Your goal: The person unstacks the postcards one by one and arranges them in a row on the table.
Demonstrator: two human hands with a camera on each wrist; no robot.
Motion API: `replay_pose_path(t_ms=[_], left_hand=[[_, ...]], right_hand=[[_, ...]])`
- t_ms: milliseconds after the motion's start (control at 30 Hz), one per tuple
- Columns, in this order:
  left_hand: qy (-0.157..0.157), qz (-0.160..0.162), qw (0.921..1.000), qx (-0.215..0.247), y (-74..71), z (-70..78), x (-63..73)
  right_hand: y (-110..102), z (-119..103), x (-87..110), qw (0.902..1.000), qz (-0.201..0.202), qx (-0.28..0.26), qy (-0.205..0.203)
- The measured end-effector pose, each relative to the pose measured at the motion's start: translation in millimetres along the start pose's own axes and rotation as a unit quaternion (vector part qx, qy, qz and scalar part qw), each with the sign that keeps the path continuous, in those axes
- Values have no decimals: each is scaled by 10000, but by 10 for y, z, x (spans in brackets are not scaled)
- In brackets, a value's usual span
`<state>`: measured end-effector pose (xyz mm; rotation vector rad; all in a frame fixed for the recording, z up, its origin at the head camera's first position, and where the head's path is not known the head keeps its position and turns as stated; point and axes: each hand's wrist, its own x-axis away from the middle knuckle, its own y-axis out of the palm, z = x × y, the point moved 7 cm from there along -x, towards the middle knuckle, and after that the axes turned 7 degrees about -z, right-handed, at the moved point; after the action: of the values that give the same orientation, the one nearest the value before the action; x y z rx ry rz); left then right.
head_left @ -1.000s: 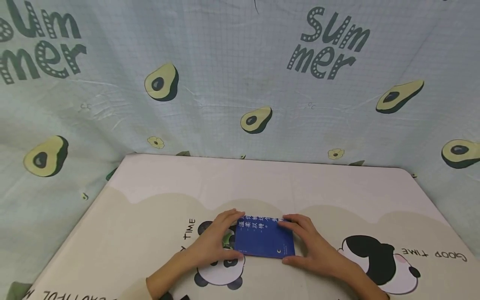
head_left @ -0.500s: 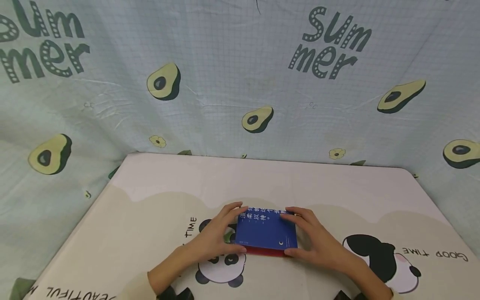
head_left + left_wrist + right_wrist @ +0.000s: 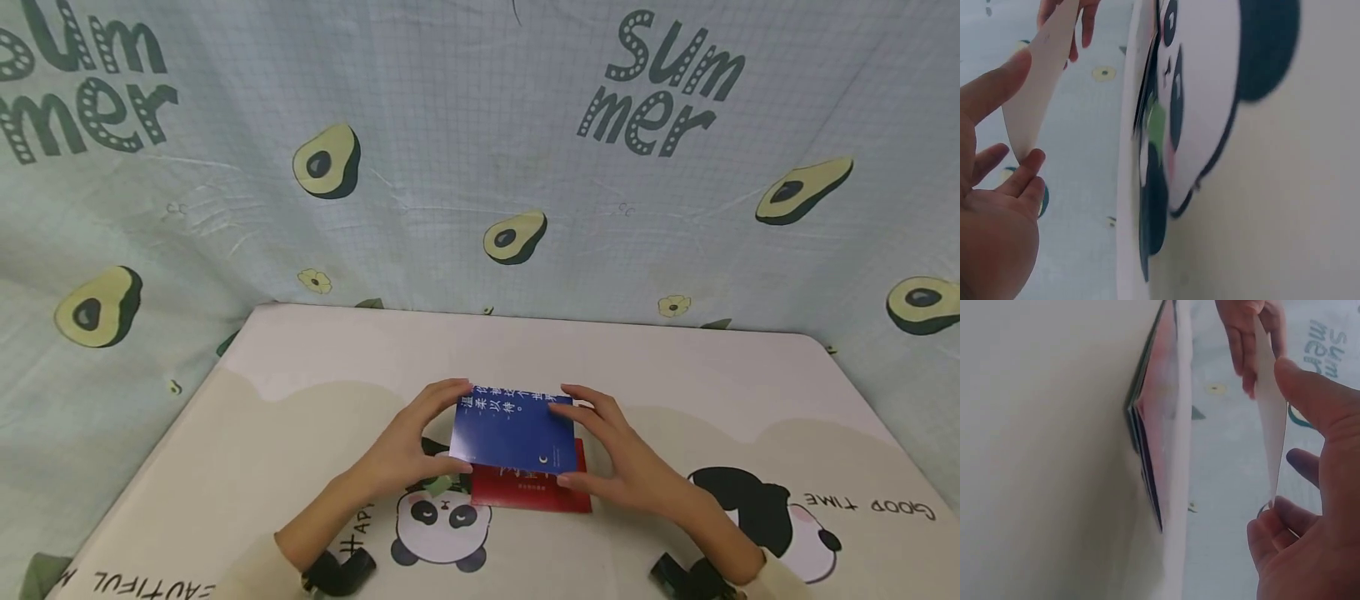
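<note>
A thin blue card with white lettering is held up over the table by both hands. My left hand pinches its left side, thumb on the near edge and fingers on the far edge. On the opposite side, my right hand holds it the same way. Its plain pale back faces the left wrist camera, slightly bowed. Below it a red card lies on the table, partly covered by the blue one in the head view. The right wrist view shows several layered cards in a low stack there.
The table wears a pale cover printed with a panda, a black-and-white dog and lettering. Behind it hangs a light curtain with avocado and "summer" prints. Dark wrist-worn devices sit under both forearms.
Both hands have lifted the blue card off the stack and moved it away from the body and slightly left. The red card underneath has come into view.
</note>
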<state>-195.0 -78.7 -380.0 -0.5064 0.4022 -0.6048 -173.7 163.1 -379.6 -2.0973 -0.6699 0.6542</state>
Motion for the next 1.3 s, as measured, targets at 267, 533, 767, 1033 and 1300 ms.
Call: replay_pose_path(t_ms=[267,533,767,1033,1300], left_hand=[[-8,130,9998,122,-223,-4,58],[-279,479,9985,-22,-415,-85,165],[-489,882,9942,-382,-572,-179,250],[-949,1056,9882,-567,-771,-339,342],[-1178,1105,9849,-620,-899,-504,379]], right_hand=[[36,-28,-233,9997,157,-177,31],[105,-122,-504,9990,211,-399,-20],[214,-186,-731,9977,138,-630,224],[312,-237,-958,9962,95,-680,541],[400,-264,-1178,9958,110,-639,644]])
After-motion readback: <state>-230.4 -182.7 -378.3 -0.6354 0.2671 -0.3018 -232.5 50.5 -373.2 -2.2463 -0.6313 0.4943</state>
